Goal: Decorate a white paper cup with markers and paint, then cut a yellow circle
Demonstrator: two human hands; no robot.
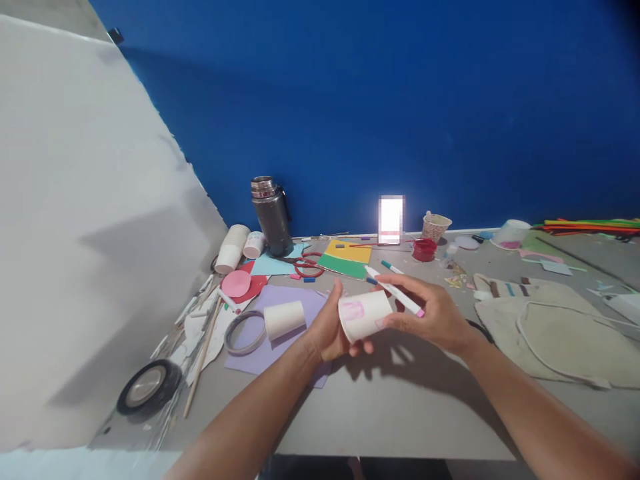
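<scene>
A white paper cup [367, 320] with pink marker strokes on its side lies tilted sideways in my left hand [331, 327], whose fingers wrap under it and thumb points up. My right hand [433, 313] grips a white marker [397, 292] with a pink end toward the right. Fingertips of that hand also touch the cup's base end. Below and left, another white paper cup [285, 319] lies on its side on purple paper [270, 299], beside a tape roll [246, 332].
Behind stand a dark thermos flask [271, 220] and a lit phone [391, 219] against the blue wall. Red-handled scissors [309, 265] and green paper [343, 265] lie ahead. A cloth bag [545, 340] is at right; black tape [149, 387] and sticks at left.
</scene>
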